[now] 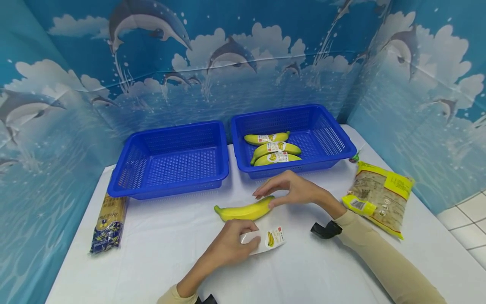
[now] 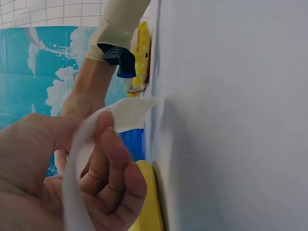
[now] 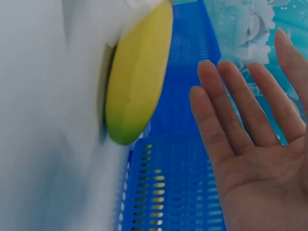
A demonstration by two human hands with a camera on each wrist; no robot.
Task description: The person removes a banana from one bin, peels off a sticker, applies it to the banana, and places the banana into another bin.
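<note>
My left hand [image 1: 233, 243] pinches a white paper label strip [image 1: 274, 239] with a banana picture printed on it. In the left wrist view the strip [image 2: 136, 113] bends between thumb and fingers. Just beyond that hand a single yellow banana [image 1: 244, 210] lies on the white tablecloth, its green tip to the left. By the banana's right end is my right hand [image 1: 291, 190]. The right wrist view shows its fingers [image 3: 257, 108] extended and spread, with a gap between them and the banana [image 3: 139, 72].
At the back right, a blue basket [image 1: 343, 147] holds 3 labelled bananas [image 1: 279, 147]. Another blue basket [image 1: 224, 169], with nothing in it, stands at back left, beside a gold-and-blue packet [image 1: 109, 221]. A yellow bag [image 1: 379, 196] lies on the right.
</note>
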